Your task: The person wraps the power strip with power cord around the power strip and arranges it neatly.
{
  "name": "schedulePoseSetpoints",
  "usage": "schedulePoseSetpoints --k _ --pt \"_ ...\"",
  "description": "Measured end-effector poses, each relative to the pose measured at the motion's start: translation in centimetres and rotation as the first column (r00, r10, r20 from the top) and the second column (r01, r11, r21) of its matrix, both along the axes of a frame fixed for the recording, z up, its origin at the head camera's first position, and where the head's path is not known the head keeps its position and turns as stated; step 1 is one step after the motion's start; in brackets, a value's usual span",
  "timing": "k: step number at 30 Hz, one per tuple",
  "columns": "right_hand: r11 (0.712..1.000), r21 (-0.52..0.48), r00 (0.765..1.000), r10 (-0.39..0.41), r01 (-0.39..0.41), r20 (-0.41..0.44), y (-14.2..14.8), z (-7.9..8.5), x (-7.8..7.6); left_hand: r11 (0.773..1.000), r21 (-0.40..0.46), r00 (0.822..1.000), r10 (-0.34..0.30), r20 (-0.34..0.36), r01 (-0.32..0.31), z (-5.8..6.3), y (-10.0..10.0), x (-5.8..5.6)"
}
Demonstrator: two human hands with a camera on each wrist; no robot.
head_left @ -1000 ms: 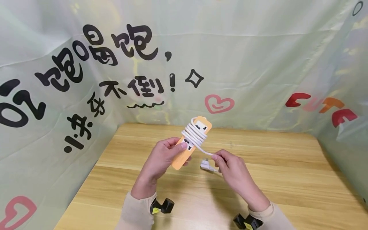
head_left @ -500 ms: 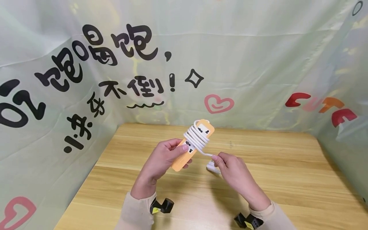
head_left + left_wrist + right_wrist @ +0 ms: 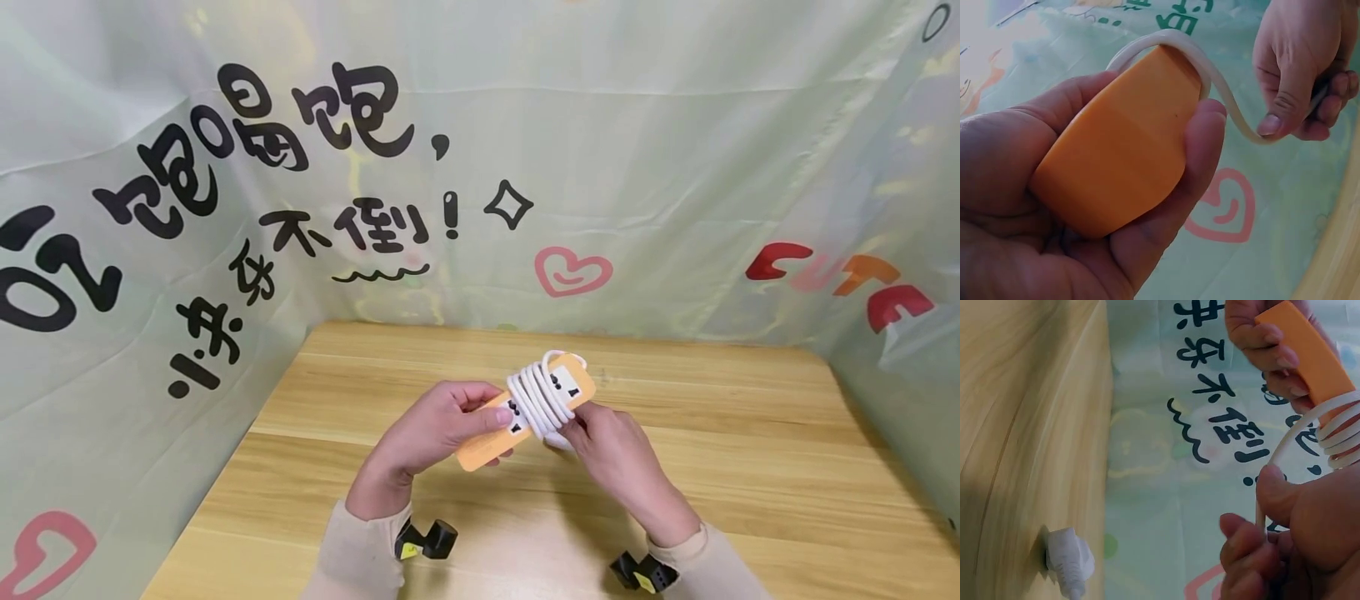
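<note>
An orange power strip point(image 3: 480, 450) with white socket panels is gripped by my left hand point(image 3: 442, 425), thumb on its front face and fingers behind. Several turns of white cord point(image 3: 536, 400) wrap round its middle. Just to the right, my right hand point(image 3: 615, 450) pinches the cord, seen running from the strip to the thumb in the left wrist view, where the strip's orange end point(image 3: 1116, 144) fills the left palm. The cord's white plug point(image 3: 1067, 556) lies on the table in the right wrist view; in the head view it is mostly hidden behind the right hand.
The wooden table point(image 3: 720, 433) spreads under both hands. Pale green cloth point(image 3: 660, 167) with printed lettering and hearts hangs behind it and at the sides. A black camera mount sits on each wrist.
My left hand has tilted the power strip clockwise and brought its far end rightward and down. The right hand has stayed near its place, now close to the windings.
</note>
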State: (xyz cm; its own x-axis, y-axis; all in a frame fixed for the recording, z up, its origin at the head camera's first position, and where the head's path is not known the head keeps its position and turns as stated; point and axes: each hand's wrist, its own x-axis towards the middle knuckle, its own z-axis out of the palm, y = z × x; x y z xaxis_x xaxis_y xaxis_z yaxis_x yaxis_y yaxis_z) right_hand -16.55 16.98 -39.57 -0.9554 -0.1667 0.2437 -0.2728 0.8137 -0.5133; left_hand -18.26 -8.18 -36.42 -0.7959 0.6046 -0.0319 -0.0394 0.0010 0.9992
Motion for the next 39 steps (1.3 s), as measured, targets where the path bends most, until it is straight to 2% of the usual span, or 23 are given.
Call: schedulePoseSetpoints --k 4,9,13,17,19,22,24,27,29,35,39 --pt "1.000 0.024 1.000 0.001 -0.001 0.023 0.2 0.0 -0.1 1.000 -0.018 1.000 -0.005 0.002 0.005 0.0 0.0 0.0" --pt "0.998 -0.005 0.994 0.066 -0.066 0.083 0.4 0.4 -0.1 1.000 -0.015 1.000 -0.011 0.001 0.011 -0.1 -0.1 -0.1" --pt "0.997 -0.021 0.994 0.070 -0.069 0.081 0.5 0.6 0.0 0.999 -0.034 0.999 -0.019 -0.029 0.018 -0.1 -0.1 0.0" --pt "1.000 -0.004 1.000 0.014 -0.014 0.020 0.6 0.3 0.2 0.996 -0.083 0.996 -0.040 -0.075 0.033 0.0 0.0 0.1" --pt "1.000 0.014 0.999 0.000 0.001 -0.037 0.7 0.0 0.2 0.992 -0.119 0.993 -0.060 -0.103 0.047 0.0 -0.1 0.1" --pt "1.000 -0.005 0.992 0.017 -0.018 -0.122 0.9 -0.5 0.2 0.978 -0.185 0.980 -0.124 -0.157 0.094 0.1 -0.2 0.2" --pt "0.999 -0.025 0.989 0.028 -0.032 -0.144 1.1 -0.7 0.3 0.965 -0.230 0.968 -0.171 -0.185 0.127 0.1 -0.2 0.3" --pt "0.997 -0.055 0.995 0.049 -0.054 -0.089 1.3 -0.5 0.3 0.946 -0.282 0.955 -0.221 -0.200 0.160 0.1 -0.1 0.3" --pt "0.995 -0.069 0.998 0.068 -0.068 -0.009 1.4 -0.1 0.2 0.937 -0.305 0.951 -0.236 -0.199 0.169 0.1 -0.1 0.3" --pt "0.972 -0.133 0.971 0.208 -0.192 0.118 2.3 1.0 -0.3 0.922 -0.339 0.944 -0.266 -0.197 0.189 0.0 -0.2 0.3" --pt "0.971 -0.167 0.964 0.198 -0.169 0.177 2.4 1.3 -0.5 0.904 -0.361 0.929 -0.314 -0.196 0.229 -0.2 -0.1 0.4"
